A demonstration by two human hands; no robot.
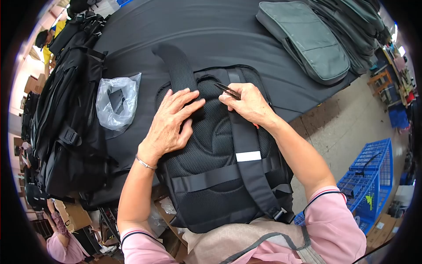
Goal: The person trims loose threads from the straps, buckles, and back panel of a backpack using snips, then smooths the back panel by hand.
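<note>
A black backpack (206, 171) lies on its front with its mesh back panel facing up, its lower end close to my body. My left hand (171, 119) rests flat on the upper left of the panel, fingers apart, beside the base of a padded shoulder strap (178, 66). In my right hand (250, 104) is a small pair of black thread snips (226, 90), the pointed tips aimed left over the top of the panel. Under that hand runs the other shoulder strap (246, 141), with a white reflective band (248, 156) across it.
Black bags (72, 127) are piled along the left. A clear plastic bag (118, 103) with dark pieces inside lies on the black cloth (132, 39). Grey-green bags (307, 39) sit at the upper right. Blue plastic crates (371, 185) stand on the floor. Other people (66, 246) are at the left.
</note>
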